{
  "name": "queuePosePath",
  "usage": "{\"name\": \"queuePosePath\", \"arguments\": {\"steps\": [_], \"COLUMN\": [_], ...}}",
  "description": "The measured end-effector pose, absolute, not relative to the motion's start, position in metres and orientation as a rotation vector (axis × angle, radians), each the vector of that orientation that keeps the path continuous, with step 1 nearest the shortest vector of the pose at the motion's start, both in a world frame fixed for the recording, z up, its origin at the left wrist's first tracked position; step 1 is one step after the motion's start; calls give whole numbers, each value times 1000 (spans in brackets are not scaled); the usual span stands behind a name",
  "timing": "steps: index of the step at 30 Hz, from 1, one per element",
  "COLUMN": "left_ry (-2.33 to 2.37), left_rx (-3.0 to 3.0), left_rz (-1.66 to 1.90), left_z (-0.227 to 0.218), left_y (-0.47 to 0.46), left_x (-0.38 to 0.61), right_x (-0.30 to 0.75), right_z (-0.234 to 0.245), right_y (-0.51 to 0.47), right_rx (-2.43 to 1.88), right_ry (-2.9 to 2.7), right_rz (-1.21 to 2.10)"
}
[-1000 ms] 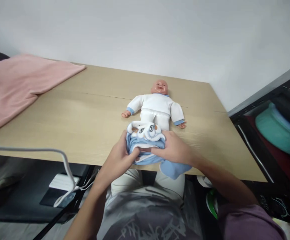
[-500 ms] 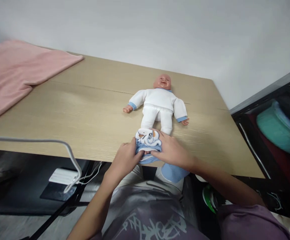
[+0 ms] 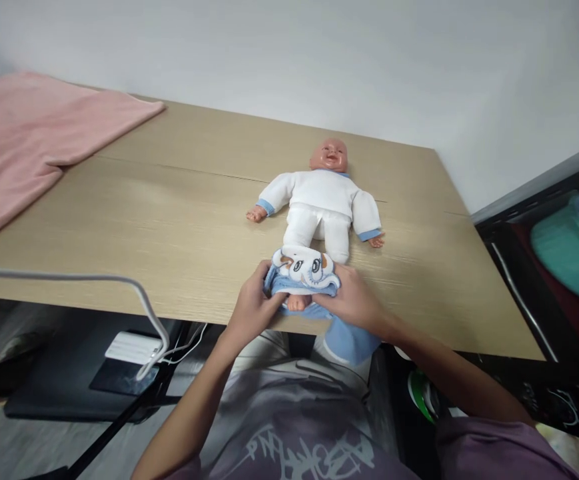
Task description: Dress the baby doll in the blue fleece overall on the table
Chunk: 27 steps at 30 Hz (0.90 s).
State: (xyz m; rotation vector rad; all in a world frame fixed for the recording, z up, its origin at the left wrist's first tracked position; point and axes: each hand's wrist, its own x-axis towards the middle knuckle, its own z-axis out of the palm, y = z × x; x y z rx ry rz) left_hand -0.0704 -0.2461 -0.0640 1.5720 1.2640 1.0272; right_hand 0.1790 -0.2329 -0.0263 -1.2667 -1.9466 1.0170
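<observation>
A baby doll (image 3: 323, 190) in a white long-sleeved top with blue cuffs lies on its back, its feet toward me. Around its foot on the left, blue doll pants (image 3: 303, 288) with a white embroidered animal face are bunched up, and bare toes poke out of the opening. My left hand (image 3: 255, 299) pinches the left side of the bunched cloth, thumb near the toes. On the other side, my right hand (image 3: 356, 299) grips the cloth the same way. A blue part of the pants hangs over the table edge below my right hand. The doll's other foot is hidden.
The doll lies on a wooden table (image 3: 194, 220) against a wall. A pink blanket (image 3: 29, 147) covers its far left. A grey cable (image 3: 69, 275) arcs across the front left. At right, a teal basin (image 3: 569, 250) sits on a black rack; a white device (image 3: 132, 348) lies below the table.
My hands have spread slightly apart, widening the bunched pants. More of the doll's toes and of the embroidered face now shows. The view has shifted a little.
</observation>
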Motion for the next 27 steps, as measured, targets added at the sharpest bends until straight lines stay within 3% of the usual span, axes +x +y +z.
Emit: {"name": "queuePosePath", "arguments": {"steps": [7, 14, 27], "left_ry": [1167, 983, 1047], "left_rx": [1794, 1953, 1624], "left_rz": [983, 829, 752], "left_z": [-53, -42, -23], "left_y": [-223, -191, -185], "left_x": [-85, -103, -112], "right_x": [190, 201, 231], "right_z": [-20, -15, -27], "right_y": [-210, -169, -164], "right_rx": [-1259, -961, -936], "right_ry": [-1980, -2250, -2213], "right_rz": [892, 879, 996]}}
